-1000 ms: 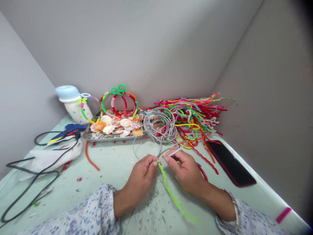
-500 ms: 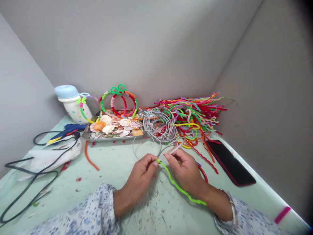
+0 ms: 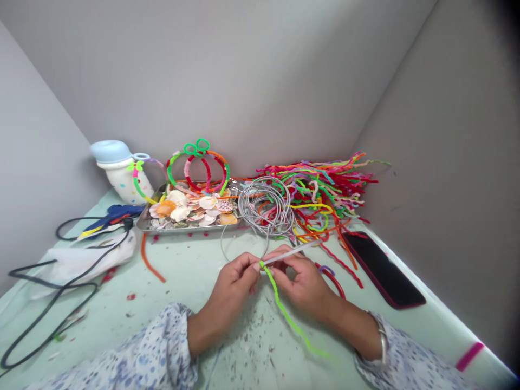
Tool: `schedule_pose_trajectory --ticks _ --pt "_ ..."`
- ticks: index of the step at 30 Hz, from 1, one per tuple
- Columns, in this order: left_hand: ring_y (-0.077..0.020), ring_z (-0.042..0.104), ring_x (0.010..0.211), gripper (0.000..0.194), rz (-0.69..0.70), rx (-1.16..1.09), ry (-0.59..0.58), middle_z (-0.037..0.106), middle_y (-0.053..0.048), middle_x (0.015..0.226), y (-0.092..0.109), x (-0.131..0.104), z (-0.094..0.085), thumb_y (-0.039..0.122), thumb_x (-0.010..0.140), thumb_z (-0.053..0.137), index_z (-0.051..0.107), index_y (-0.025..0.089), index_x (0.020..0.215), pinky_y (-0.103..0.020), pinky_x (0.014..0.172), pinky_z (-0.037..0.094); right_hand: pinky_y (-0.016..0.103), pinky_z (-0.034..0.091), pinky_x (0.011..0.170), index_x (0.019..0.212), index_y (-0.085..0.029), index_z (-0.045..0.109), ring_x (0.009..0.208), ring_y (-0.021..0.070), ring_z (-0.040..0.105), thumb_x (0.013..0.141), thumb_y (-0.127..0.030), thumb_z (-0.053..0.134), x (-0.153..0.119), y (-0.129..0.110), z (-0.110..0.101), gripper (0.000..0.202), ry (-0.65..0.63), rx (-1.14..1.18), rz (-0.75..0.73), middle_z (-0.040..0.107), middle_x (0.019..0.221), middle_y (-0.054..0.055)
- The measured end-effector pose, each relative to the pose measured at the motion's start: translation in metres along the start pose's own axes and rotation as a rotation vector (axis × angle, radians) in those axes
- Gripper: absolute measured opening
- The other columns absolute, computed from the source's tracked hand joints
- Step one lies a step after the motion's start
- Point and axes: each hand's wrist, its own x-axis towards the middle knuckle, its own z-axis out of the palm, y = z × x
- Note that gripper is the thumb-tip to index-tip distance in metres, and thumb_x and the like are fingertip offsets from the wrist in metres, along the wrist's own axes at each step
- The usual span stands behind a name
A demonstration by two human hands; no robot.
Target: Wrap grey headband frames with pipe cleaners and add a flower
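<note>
Between the thumb and fingers of my left hand [image 3: 235,281] is pinched the upper end of a lime-green pipe cleaner [image 3: 286,314], together with the near end of a thin whitish strip [image 3: 292,252]. A small green turn sits around the strip at that spot. Close by on the right, my right hand [image 3: 306,281] has its fingers closed at the pipe cleaner just below the turn, its thumb against it. The strip crosses in front of the right fingers and points up to the right. The pipe cleaner's loose tail hangs toward me, its tip blurred.
Behind my hands lie a coil of grey wire [image 3: 266,208] and a heap of coloured pipe cleaners [image 3: 320,184]. A metal tray [image 3: 187,232] holds shells, with wrapped headbands [image 3: 197,168] standing in it. A phone [image 3: 384,271] lies right; a bottle [image 3: 122,173] and black cable [image 3: 52,292] are left.
My right hand has shifted from the strip to the green pipe cleaner, its thumb now lower. More of the strip shows, and the green tail has swung slightly toward me and left.
</note>
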Motion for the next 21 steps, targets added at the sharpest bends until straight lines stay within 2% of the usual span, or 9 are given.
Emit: schedule_pose_trajectory --ticks 11,21 --pt "-0.0089 0.037 0.053 0.023 -0.019 0.050 -0.007 0.042 0.006 0.057 0.0003 -0.0025 0.0018 0.036 0.088 0.051 0.058 0.015 0.079 -0.021 0.052 0.030 0.027 0.047 0.074 0.097 -0.027 0.072 0.082 0.0151 0.062 0.083 -0.016 0.063 0.0015 -0.0001 -0.0020 0.020 0.015 0.044 0.042 0.068 0.086 0.000" --pt "-0.0104 0.040 0.057 0.023 0.031 0.201 -0.002 0.045 0.004 0.060 0.0035 -0.0048 0.0008 0.035 0.089 0.049 0.060 0.016 0.081 -0.022 0.055 0.032 0.029 0.048 0.074 0.086 -0.023 0.071 0.079 0.0151 0.062 0.081 -0.019 0.066 0.0011 0.0003 -0.0025 0.008 0.046 0.009 0.026 0.067 0.081 0.000"
